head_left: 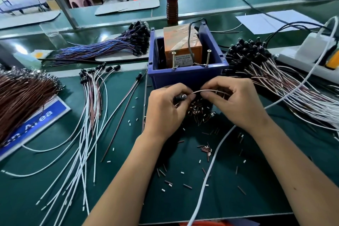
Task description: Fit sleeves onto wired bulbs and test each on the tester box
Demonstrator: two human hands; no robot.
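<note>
**Q:** What did each grip hold, and how?

**A:** The left hand [165, 108] was curled round the bulb [182, 96], whose glassy tip showed between thumb and forefinger. The right hand [236, 101] pinched the white wire [207, 91] narrowly between thumb and fingertips, just right of the bulb. Neither grip was wide.

**Q:** Which way did the wire lie from the grips?

**A:** Its long axis ran left to right, in a slight upward bow, from the bulb in the left grip across to the right grip. The two hands were nearly touching, just in front of the near wall of the blue bin [187, 77].

**Q:** Was a sleeve already on the wire?

**A:** That could not be told; the fingers hid the spot. Loose sleeves [200, 110] lay in a heap on the desk [238, 189] directly beneath the hands, with more scattered nearer the person.

**Q:** On what did the next move seem to turn?

**A:** Judged from the pose, on the wire's free end: a sleeve would have to travel along that left-right axis toward the bulb, so the right hand, nearer the free end, was the better placed to feed it.

**Q:** And the tester?

**A:** The orange tester box [183, 46] stood inside the bin, just beyond the hands, two upright screws [208, 58] on its near edge.
</note>
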